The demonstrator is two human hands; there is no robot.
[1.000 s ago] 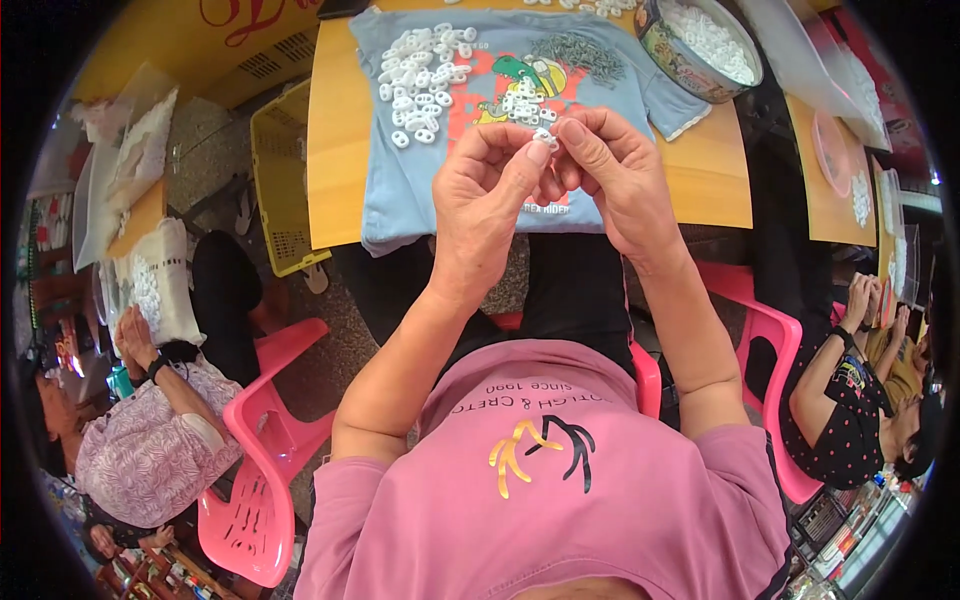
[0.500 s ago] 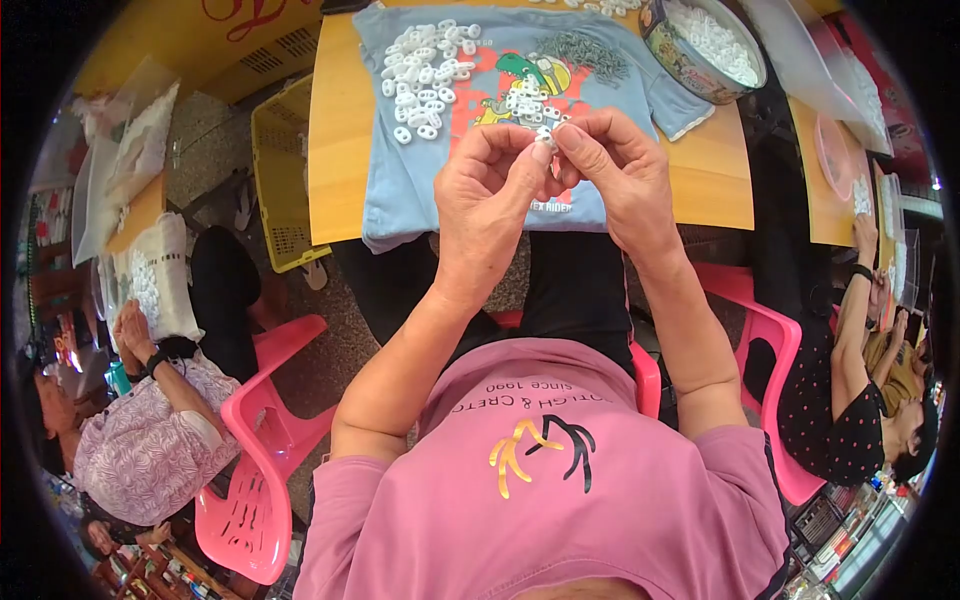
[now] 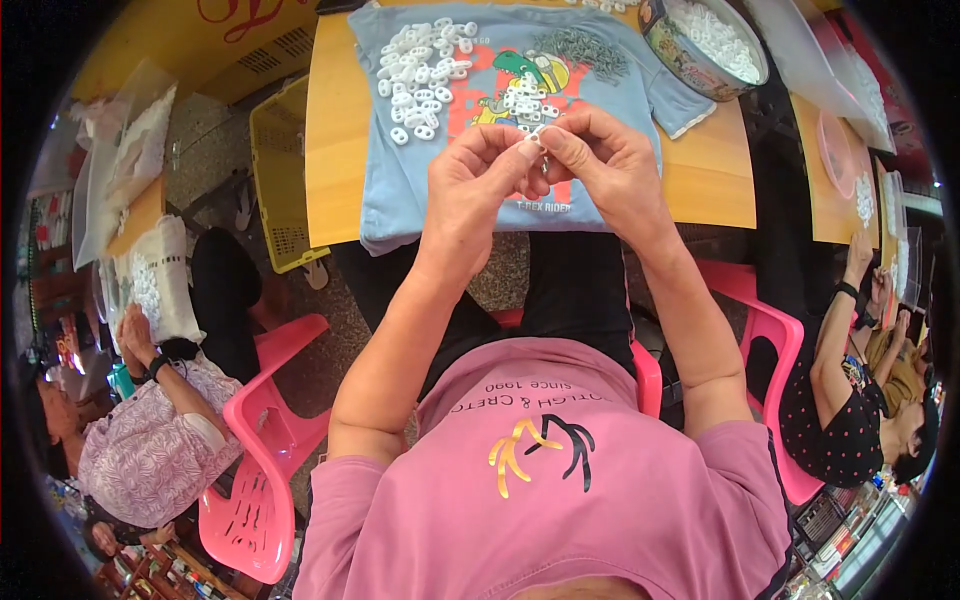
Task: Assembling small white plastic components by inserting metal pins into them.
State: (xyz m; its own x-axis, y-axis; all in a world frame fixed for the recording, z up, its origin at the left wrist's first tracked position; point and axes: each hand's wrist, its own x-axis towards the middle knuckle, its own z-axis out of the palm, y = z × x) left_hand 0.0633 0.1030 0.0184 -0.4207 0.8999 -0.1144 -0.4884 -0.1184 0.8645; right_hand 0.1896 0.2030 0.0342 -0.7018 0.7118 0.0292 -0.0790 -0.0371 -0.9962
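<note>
The left hand (image 3: 470,190) and right hand (image 3: 607,175) pinch a white piece (image 3: 536,136), hiding part of the shirt (image 3: 400,195); a tin (image 3: 682,62) stands far right.

Bright centre, dark curved fisheye rim

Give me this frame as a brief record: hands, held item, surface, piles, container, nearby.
Left hand: thumb and finger pinched
Right hand: fingertips meeting the left's
Held item: small white piece between the fingertips; details too small to tell
Surface: light-blue printed cloth T-shirt on a yellow-brown table
Left pile: white oval pieces with holes
Middle pile: small white pieces with dark holes
Right pile: thin grey pieces
Container: round printed tin holding white pieces
Nearby: yellow perforated plastic basket; pink plastic chair
</note>
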